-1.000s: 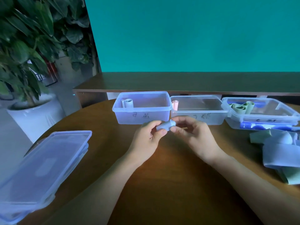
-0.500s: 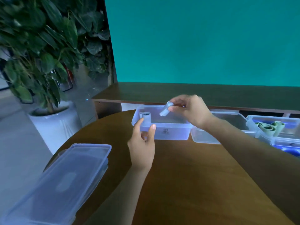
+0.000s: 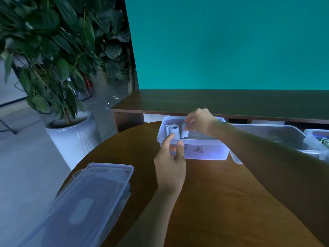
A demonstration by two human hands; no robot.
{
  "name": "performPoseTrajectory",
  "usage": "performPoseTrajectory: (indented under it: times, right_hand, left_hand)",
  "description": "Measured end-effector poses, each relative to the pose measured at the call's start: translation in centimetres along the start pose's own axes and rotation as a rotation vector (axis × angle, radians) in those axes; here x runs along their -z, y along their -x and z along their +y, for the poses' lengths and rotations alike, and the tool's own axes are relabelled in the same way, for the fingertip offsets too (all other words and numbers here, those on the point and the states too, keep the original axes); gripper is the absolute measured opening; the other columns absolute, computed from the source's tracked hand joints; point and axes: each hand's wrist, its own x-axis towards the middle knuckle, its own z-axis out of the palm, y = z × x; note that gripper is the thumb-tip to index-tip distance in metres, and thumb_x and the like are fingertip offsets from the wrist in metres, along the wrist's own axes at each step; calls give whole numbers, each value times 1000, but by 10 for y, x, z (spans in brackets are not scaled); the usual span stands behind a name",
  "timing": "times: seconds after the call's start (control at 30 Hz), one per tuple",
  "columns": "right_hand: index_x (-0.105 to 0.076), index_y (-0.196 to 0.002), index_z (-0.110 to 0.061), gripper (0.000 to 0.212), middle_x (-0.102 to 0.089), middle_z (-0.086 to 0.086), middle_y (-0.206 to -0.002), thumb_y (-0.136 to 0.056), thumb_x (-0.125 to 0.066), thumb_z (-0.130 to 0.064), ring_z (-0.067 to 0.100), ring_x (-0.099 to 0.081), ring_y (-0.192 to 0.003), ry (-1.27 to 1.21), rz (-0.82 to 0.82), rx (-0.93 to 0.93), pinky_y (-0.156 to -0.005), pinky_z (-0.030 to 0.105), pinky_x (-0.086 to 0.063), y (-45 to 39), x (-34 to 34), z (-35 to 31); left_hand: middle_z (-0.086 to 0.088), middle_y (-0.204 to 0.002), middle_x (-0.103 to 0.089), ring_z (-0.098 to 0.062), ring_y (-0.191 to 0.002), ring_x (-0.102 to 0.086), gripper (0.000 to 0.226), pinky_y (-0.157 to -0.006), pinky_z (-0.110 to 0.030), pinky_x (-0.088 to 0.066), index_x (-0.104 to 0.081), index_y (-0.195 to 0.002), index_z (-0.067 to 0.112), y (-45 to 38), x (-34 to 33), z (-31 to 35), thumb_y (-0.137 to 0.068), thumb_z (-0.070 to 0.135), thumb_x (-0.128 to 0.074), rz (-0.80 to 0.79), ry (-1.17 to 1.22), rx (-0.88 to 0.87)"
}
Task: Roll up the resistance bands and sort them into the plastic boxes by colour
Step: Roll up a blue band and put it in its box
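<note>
My right hand (image 3: 200, 121) reaches into the leftmost clear plastic box (image 3: 204, 152) and pinches a rolled pale blue band (image 3: 185, 131), which stands upright on the box floor. Another rolled pale blue band (image 3: 173, 130) stands just left of it in the same box. My left hand (image 3: 170, 161) touches the box's near wall at the left end, thumb and fingers spread against the rim. A second clear box (image 3: 277, 134) sits to the right, and a third box (image 3: 318, 135) with green rolls shows at the right edge.
Stacked clear lids (image 3: 85, 198) lie on the round wooden table (image 3: 222, 202) at the near left. A potted plant (image 3: 58, 68) in a white pot stands on the floor to the left. A wooden bench (image 3: 231, 102) runs behind the boxes.
My right hand has lowered the rolled blue band from above the box down inside it, beside the first roll. My left hand stays at the box's front wall. The view shifted left.
</note>
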Motion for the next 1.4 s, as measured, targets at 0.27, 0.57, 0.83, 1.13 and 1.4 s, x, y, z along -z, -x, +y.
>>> performPoseTrajectory:
  times: [0.27, 0.57, 0.83, 1.13, 1.4]
  right_hand:
    - [-74, -111, -13, 26, -70, 9, -112, -87, -80, -20, 22, -65, -90, -11, -1, -7, -97, 35, -54, -6, -5, -5]
    - [-71, -118, -10, 27, -70, 13, -115, -94, -72, -21, 29, -64, -108, 88, -37, 37, -99, 43, -52, -7, -7, -13]
    - [-73, -105, -10, 18, -71, 12, -104, -89, -77, -18, 28, -67, -96, 65, -4, 55, -92, 43, -56, -10, -7, -9]
    - [-69, -101, -7, 19, -75, 11, -83, -87, -79, -15, 20, -70, -74, -22, -12, 30, -83, 38, -60, -8, -7, -7]
    - [-73, -101, -5, 19, -77, 13, -89, -84, -79, -8, 24, -76, -81, -85, -17, -28, -86, 38, -61, -6, -4, 0]
  left_hand:
    - [22, -89, -58, 11, -84, -58, 42, -64, -5, -45, -53, -141, 30, 2, 0, 0, -101, 44, -51, -43, 47, 4]
    - [11, -98, -66, -3, -82, -62, 44, -62, -3, -42, -51, -143, 31, 2, 1, 2, -101, 45, -51, -65, 71, 36]
    - [13, -107, -66, 1, -88, -61, 45, -63, -3, -44, -49, -143, 34, 1, 1, 2, -100, 48, -51, -75, 60, 44]
    - [17, -107, -63, 1, -90, -61, 46, -65, -6, -47, -49, -143, 34, 1, 1, 1, -100, 48, -50, -78, 62, 34]
    - [11, -109, -66, 1, -89, -61, 44, -64, -4, -46, -49, -143, 33, 1, 0, 0, -101, 46, -51, -77, 66, 23]
